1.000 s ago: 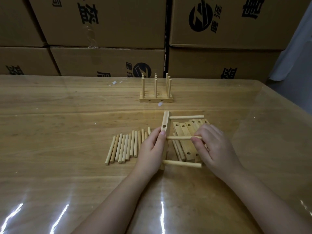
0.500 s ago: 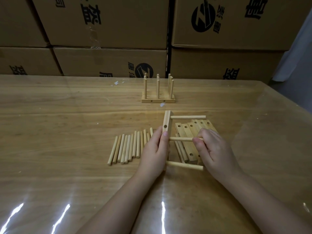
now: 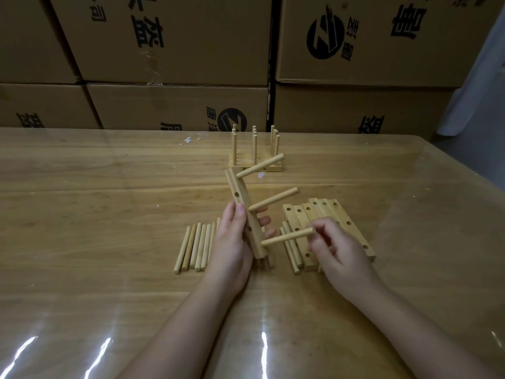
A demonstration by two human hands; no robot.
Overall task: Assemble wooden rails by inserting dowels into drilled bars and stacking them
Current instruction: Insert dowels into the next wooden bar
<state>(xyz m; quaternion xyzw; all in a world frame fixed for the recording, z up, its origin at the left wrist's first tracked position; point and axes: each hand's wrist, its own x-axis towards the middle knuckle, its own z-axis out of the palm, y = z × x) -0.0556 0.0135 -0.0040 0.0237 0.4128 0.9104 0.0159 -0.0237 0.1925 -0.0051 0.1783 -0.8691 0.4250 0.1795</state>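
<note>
Since a second ago I have raised and tilted the pale wooden drilled bar point(image 3: 240, 201) above the glossy wooden table point(image 3: 109, 201); its top now leans left and its three dowels point right. My left hand point(image 3: 232, 242) keeps its grip around the bar's lower part. My right hand point(image 3: 338, 250) pinches the free end of the lowest round wooden dowel point(image 3: 287, 236). Below lie a row of loose dowels point(image 3: 195, 246) at left and flat drilled bars point(image 3: 336, 222) at right. Farther away stands a finished stack of rails point(image 3: 255, 160), before brown cardboard boxes point(image 3: 177, 105).
</note>
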